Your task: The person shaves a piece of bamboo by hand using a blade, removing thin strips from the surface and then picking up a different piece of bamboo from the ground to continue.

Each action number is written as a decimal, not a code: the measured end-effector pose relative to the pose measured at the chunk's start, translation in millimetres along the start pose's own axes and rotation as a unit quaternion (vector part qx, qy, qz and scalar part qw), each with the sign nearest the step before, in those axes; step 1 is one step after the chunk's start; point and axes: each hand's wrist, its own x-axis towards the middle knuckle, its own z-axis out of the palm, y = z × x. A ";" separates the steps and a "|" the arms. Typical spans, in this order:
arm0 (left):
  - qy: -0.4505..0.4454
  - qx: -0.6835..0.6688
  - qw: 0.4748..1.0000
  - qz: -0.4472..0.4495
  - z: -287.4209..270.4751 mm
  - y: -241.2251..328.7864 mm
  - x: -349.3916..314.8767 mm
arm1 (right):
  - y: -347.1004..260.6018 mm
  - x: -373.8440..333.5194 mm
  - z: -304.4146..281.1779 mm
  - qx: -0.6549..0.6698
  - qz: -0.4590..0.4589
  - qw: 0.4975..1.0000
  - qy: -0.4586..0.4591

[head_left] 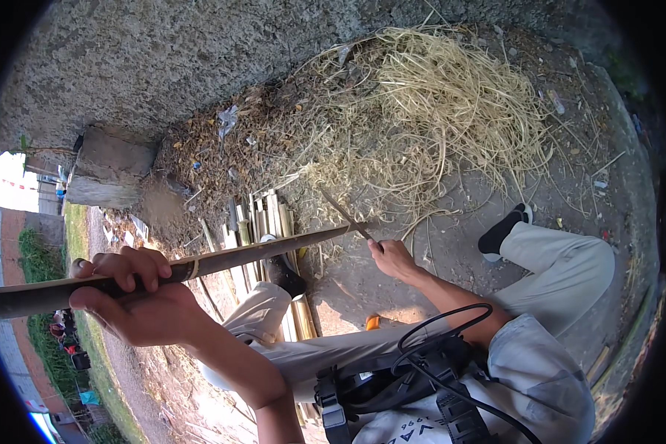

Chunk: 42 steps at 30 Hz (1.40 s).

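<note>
Black chest rig with looped cable [422, 370] sat closest to the lens, at 6 o'clock, over a pale grey shirt. Left hand [129, 296] at 9 o'clock, fingers wrapped tight around a long dark bamboo pole [222, 260]; thumb and forefinger end showed at the far left. Pole ran from the 9 o'clock rim toward centre, tip ending just left of the blade. Right hand [394, 259] near centre, fist closed on the handle of a knife [345, 216]; blade pointed up toward 11 o'clock from the fist, and its lower part met the pole tip. Hands were well apart, each clamped on its own item. Under the pole, a bundle of split bamboo strips [263, 218] lay flat on the dirt ground [451, 244], running roughly 12 to 6. Big heap of pale bamboo shavings [436, 111] filled the 12 to 2 o'clock area, touching the base of a rough concrete wall [163, 52]. Brown leaf litter [222, 148] sat left of the heap. Legs in light trousers: one knee under the pole, the other stretched to 3 o'clock, ending in a black sock with sandal [505, 229]. Small orange object [372, 323] on the ground below the right forearm; couldn't tell what it was.
</note>
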 end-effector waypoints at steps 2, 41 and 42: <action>-0.040 -0.030 0.999 -0.003 -8.7 -2.2 3.6 | -0.8 -1.9 0.7 -0.019 0.024 0.999 -0.012; 0.115 0.090 0.988 0.039 -26.2 -9.5 15.5 | -2.8 -12.7 7.2 -0.113 0.072 0.989 -0.068; 0.115 0.090 0.988 0.040 -27.2 -8.1 16.5 | -16.8 -14.7 11.7 -0.111 0.031 0.992 -0.042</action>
